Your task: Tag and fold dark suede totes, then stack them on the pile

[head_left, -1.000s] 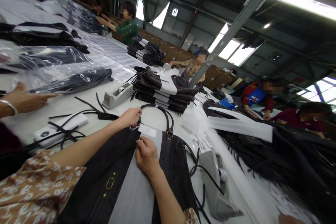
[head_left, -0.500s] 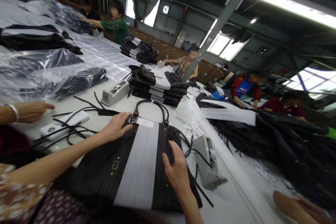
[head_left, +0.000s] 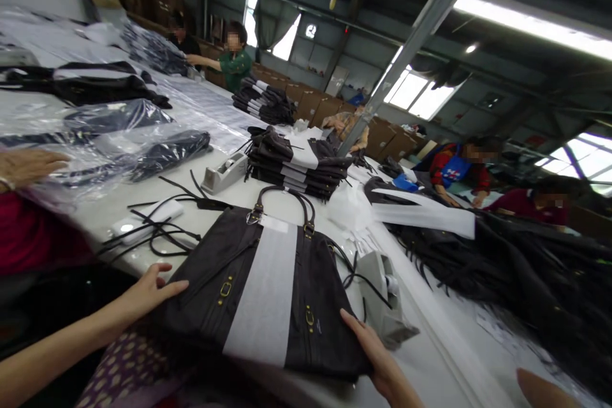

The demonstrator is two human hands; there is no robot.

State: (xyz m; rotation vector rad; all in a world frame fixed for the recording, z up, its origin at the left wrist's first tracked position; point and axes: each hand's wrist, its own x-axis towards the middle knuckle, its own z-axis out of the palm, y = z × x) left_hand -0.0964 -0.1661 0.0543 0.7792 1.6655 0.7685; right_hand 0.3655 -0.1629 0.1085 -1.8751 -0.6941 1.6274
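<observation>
A black handbag [head_left: 329,293] lies on the table in front of me, its two handles pointing away. A white paper band [head_left: 268,280] runs down its middle, and brass buckles show on both sides of that band. My left hand [head_left: 152,290] is at the bag's left edge, fingers and thumb apart, the thumb against the side. Along the right edge rests my right hand [head_left: 375,347], its visible finger stretched out on the border of the bag; its other fingers are partly hidden. A white tag [head_left: 273,224] lies near the handle base.
A grey tape dispenser [head_left: 382,293] stands right of the bag, another tape dispenser [head_left: 224,172] beyond it. Black straps [head_left: 157,229] lie at left. Stacked bags [head_left: 296,166] stand ahead; a dark heap [head_left: 516,268] is at right. A co-worker's hand [head_left: 31,166] reaches over plastic-wrapped bags.
My left hand has moved from the upper left by the handle down to the left edge. My right hand has slid off the front to the right edge. The view has shifted slightly.
</observation>
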